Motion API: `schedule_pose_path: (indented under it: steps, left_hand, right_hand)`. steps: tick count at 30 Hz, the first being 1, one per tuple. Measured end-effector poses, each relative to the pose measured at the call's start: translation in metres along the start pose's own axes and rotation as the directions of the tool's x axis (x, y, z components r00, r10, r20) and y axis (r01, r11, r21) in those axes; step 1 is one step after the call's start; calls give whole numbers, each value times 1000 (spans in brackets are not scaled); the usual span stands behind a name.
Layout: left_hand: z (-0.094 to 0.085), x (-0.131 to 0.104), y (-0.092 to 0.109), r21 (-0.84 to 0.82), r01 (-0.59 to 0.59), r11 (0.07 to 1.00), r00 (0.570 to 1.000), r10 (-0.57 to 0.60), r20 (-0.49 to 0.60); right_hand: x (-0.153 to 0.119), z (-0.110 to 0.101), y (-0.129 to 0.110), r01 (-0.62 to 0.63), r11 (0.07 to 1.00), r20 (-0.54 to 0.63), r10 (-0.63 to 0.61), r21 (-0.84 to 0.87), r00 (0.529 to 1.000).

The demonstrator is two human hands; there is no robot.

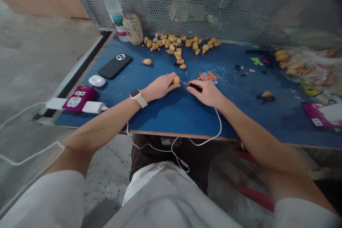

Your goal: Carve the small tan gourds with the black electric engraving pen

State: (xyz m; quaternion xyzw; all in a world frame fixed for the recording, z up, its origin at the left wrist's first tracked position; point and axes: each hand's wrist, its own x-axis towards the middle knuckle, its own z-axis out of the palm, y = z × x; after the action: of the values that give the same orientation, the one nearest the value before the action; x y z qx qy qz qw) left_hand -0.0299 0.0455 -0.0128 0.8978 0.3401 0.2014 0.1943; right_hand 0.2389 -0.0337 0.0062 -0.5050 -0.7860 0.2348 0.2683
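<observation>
My left hand, with a watch on its wrist, pinches a small yellow-brown gourd between thumb and fingers. My right hand is closed around a black-handled tool whose thin metal tip points left, at the gourd. Whether the tip touches the gourd I cannot tell. A white cable runs down from beneath my right hand over the table edge. Just beyond my hands lie orange and purple scraps amid pale crumbs. One loose gourd rests farther left.
Several small gourds are heaped along the perforated metal screen. A bottle and a jar stand at the back left. Phone, white case and purple power strip lie left. A plastic bag of gourds sits right.
</observation>
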Motion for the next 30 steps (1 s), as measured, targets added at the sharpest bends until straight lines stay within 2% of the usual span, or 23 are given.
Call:
schedule_pose_path:
  steps: [6, 10, 30]
  left_hand:
    - [2, -2, -4, 99, -73, 992, 996, 66, 66]
    - [2, -3, -3, 134, -98, 986, 992, 85, 95]
    - [-3, -4, 2, 103, -92, 990, 990, 80, 112]
  right_hand:
    - [0, -6, 8, 57, 992, 62, -50, -115, 997]
    - [1, -7, 12, 90, 989, 83, -81, -120, 993]
    - [1, -15, 13, 90, 987, 110, -76, -132, 991]
